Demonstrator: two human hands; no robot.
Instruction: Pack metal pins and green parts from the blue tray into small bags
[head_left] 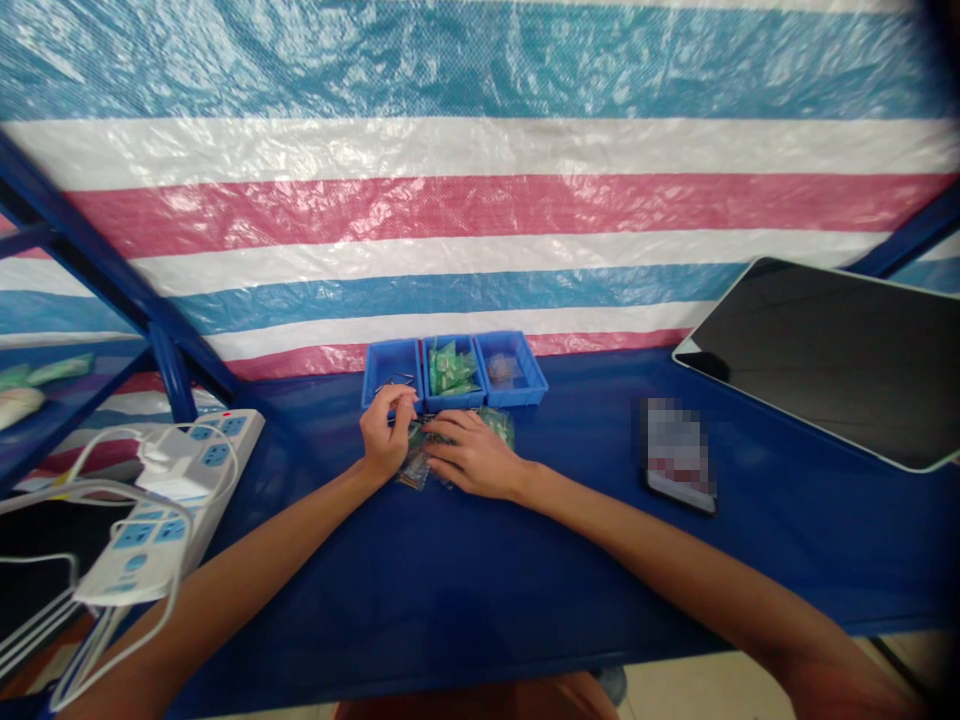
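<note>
My left hand (388, 432) is at the front edge of the left blue bin (392, 362), its thumb and fingers pressed together around something too small to make out. Small metal pieces lie in that bin. Flat over some clear plastic bags (414, 470) rests my right hand (474, 452), fingers stretched out. Green packets (452, 368) fill the middle bin, and the right bin (534, 385) holds a small clear packet (502, 369). Another green-tinted bag (501, 425) shows behind my right hand.
A white power strip (225, 455) with plugs and cables is at the left by a blue metal frame (171, 370). To the right lie a phone (679, 455) and a dark-screened tablet (832, 360). Striped sheeting (480, 215) hangs behind the blue table (420, 600).
</note>
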